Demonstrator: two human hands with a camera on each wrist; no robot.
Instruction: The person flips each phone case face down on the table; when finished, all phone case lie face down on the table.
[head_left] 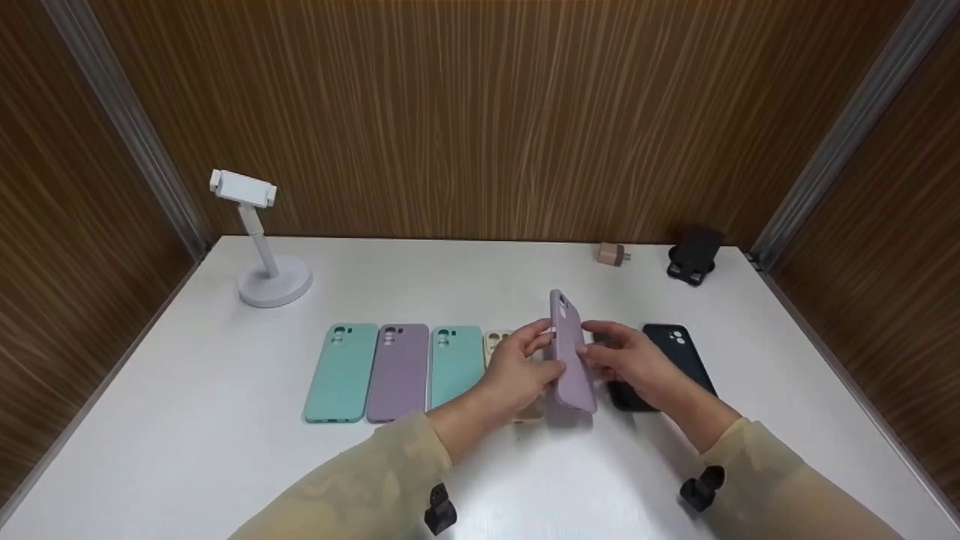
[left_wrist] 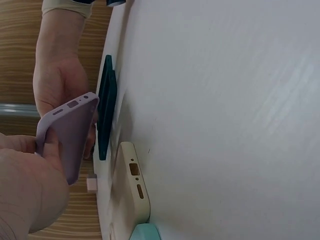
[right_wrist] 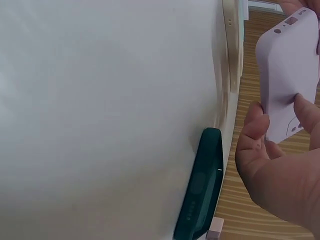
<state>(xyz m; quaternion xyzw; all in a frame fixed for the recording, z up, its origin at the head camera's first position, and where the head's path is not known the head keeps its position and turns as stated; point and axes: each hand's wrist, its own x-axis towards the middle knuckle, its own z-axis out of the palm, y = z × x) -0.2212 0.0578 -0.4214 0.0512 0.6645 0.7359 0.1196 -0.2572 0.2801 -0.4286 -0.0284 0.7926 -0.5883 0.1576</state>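
A light purple phone case (head_left: 574,375) is held up on its edge above the white table, between both hands. My left hand (head_left: 517,371) grips one side of it; in the left wrist view the thumb lies against the hollow inner face. My right hand (head_left: 634,360) pinches the opposite side, and in the right wrist view its thumb (right_wrist: 306,111) presses on the outer back near the camera holes. Beneath the left hand lies a cream phone case (left_wrist: 131,185), partly hidden in the head view. Dark teal cases (head_left: 679,352) lie under and beyond the right hand.
Left of the hands, a mint case (head_left: 341,375), a darker purple case (head_left: 397,375) and another mint case (head_left: 456,364) lie in a row. A white phone stand (head_left: 276,282) stands back left. A pink charger plug (head_left: 611,254) and a black folding stand (head_left: 694,253) sit back right.
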